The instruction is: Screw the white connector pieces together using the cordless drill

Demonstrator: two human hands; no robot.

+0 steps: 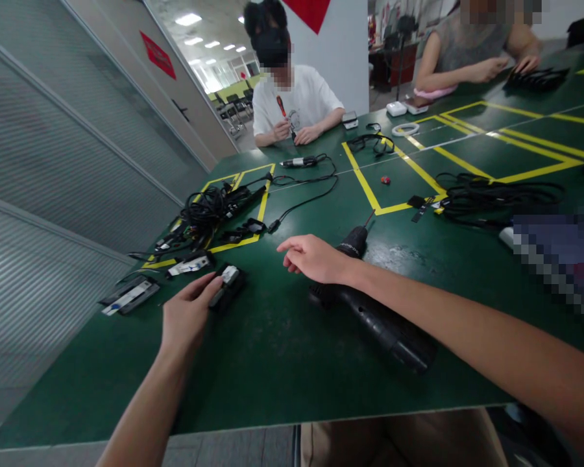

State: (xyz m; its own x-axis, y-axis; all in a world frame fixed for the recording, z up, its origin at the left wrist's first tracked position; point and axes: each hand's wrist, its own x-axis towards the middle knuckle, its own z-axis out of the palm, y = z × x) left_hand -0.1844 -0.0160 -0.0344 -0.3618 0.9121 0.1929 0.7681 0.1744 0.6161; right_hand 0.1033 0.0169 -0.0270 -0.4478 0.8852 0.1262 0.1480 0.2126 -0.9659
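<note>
My left hand grips a small black module with a pale top, low over the green table, thumb and fingers closed on its near side. My right hand hovers over the table to the right of the module, index finger stretched out to the left, the other fingers loosely curled, holding nothing. Under my right forearm lies a black power drill, its bit pointing away from me. Left of the module are two black parts with whitish strips, one farther off and one nearer.
A tangle of black cables lies at the left, and a cable coil at the right. Across the table one person holds a red screwdriver; another sits at the upper right. A blurred device lies at the right edge.
</note>
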